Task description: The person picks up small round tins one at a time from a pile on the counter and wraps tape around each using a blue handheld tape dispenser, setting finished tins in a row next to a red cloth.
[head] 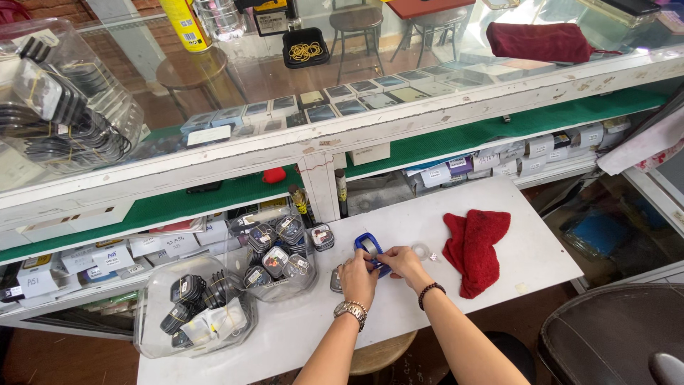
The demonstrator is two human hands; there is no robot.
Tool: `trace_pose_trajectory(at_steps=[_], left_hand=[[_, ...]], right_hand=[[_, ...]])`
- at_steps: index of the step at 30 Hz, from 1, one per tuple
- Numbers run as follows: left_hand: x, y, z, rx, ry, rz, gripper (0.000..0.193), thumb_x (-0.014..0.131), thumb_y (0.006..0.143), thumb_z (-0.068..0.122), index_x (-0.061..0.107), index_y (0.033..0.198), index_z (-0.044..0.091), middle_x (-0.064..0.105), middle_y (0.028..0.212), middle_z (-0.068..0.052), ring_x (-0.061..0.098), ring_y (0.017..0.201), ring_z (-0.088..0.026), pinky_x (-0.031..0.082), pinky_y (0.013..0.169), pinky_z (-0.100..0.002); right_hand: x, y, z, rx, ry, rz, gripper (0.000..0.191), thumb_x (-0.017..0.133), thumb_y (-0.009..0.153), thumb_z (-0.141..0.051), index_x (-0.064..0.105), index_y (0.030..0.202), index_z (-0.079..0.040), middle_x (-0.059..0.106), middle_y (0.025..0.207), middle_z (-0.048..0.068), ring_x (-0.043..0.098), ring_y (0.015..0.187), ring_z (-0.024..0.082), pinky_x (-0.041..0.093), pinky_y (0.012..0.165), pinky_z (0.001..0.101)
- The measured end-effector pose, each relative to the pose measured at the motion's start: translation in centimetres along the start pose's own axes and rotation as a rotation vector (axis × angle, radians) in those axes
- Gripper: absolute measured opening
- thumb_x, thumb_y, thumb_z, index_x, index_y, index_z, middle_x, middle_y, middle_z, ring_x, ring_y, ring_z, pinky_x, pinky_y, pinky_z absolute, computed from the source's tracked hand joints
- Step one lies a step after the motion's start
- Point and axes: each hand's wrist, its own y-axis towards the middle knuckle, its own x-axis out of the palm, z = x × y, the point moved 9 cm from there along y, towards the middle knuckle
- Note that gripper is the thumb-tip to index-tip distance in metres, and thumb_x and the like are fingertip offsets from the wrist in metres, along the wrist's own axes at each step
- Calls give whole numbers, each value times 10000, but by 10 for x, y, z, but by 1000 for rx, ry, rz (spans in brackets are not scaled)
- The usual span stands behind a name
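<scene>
Both my hands meet over a small blue tool (pixel 370 249) on the white worktable (pixel 527 257). My left hand (pixel 358 276), with a metal wristwatch, grips the tool's lower part. My right hand (pixel 403 264), with a dark bead bracelet, pinches it from the right. A small clear round piece (pixel 420 250) lies just right of the tool. What sits between my fingers under the tool is hidden.
A red cloth (pixel 475 246) lies to the right. Clear plastic tubs (pixel 274 253) of small packaged round parts stand at left, with another tub (pixel 196 310) nearer. A glass counter (pixel 342 93) with shelves of boxes rises behind. A dark stool (pixel 605 335) is at lower right.
</scene>
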Motion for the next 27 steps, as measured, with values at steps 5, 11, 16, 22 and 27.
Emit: trace_pose_trajectory(at_steps=[5, 11, 16, 22, 27], left_hand=[[-2, -3, 4, 38, 25, -4, 487, 845, 700, 52, 517, 1058, 95, 738, 864, -46, 673, 930, -258, 413, 907, -448], [-7, 7, 9, 94, 100, 7, 429, 814, 733, 8, 544, 1052, 101, 750, 854, -38, 683, 921, -253, 412, 918, -439], [-7, 14, 7, 74, 94, -30, 418, 811, 740, 16, 551, 1055, 103, 749, 848, -45, 693, 900, -250, 419, 916, -423], [-5, 13, 5, 45, 100, -20, 358, 800, 770, 46, 572, 1038, 113, 765, 858, -34, 701, 908, -234, 413, 934, -426], [-4, 11, 2, 7, 87, -19, 346, 811, 771, 70, 575, 1020, 115, 766, 860, -31, 696, 911, -232, 406, 937, -423]], right_hand=[[1, -1, -3, 4, -90, 35, 284, 764, 879, -298, 763, 986, -35, 762, 890, 70, 715, 765, 166, 618, 616, 324], [-1, -5, -8, 7, -162, 110, 330, 712, 923, -327, 742, 1019, -12, 751, 872, 118, 716, 717, 206, 608, 601, 319], [1, -4, -3, 10, -87, 136, 369, 668, 936, -301, 731, 1055, 42, 750, 873, 131, 736, 716, 230, 618, 589, 344], [10, -13, 15, -43, 181, 110, 405, 619, 986, -295, 711, 1085, 87, 754, 1025, 183, 730, 866, 237, 622, 729, 324], [7, -30, 30, -38, 75, 165, 439, 611, 979, -338, 695, 1097, 77, 526, 1286, 102, 670, 986, 237, 625, 776, 357]])
